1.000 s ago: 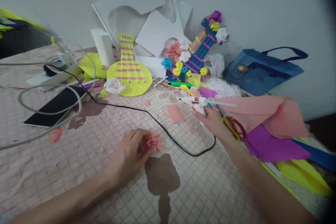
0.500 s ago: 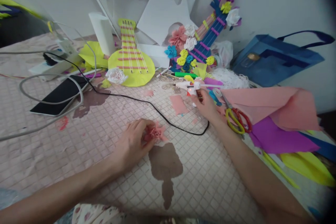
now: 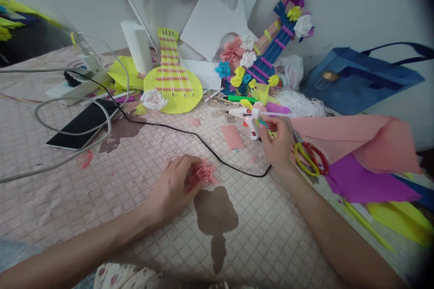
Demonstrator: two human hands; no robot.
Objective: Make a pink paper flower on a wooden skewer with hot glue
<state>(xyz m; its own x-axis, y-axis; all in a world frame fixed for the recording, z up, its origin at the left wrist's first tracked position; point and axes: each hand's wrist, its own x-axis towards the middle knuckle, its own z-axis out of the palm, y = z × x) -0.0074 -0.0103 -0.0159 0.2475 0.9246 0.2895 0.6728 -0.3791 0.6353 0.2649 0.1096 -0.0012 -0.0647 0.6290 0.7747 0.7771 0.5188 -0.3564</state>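
Observation:
My left hand (image 3: 176,180) lies on the table with thumb and fingers closed around the edge of a pink crepe paper flower (image 3: 204,173). Frayed petals and a curled centre show beyond my fingertips. Further back on the right, my right hand (image 3: 278,140) has its thumb and fingers apart beside a white hot glue gun (image 3: 251,124) lying on the table. A red switch shows on the gun's handle, and a glue stick pokes from its rear. Teal scraps (image 3: 261,122) show by my right fingertips. A small pink paper rectangle (image 3: 232,137) lies left of the gun.
A black cord (image 3: 176,127) crosses the table. Scissors (image 3: 307,158) and paper sheets (image 3: 356,140) lie at right. Behind stand a yellow paper guitar (image 3: 172,92), a flower-covered blue guitar (image 3: 267,61) and a blue bag (image 3: 359,81). A power strip (image 3: 69,88) and dark tablet (image 3: 84,122) sit left.
My right hand has let go of the glue gun's handle and drawn slightly right, its fingers spreading. My left hand stays on the pink flower. The whole view has shifted slightly.

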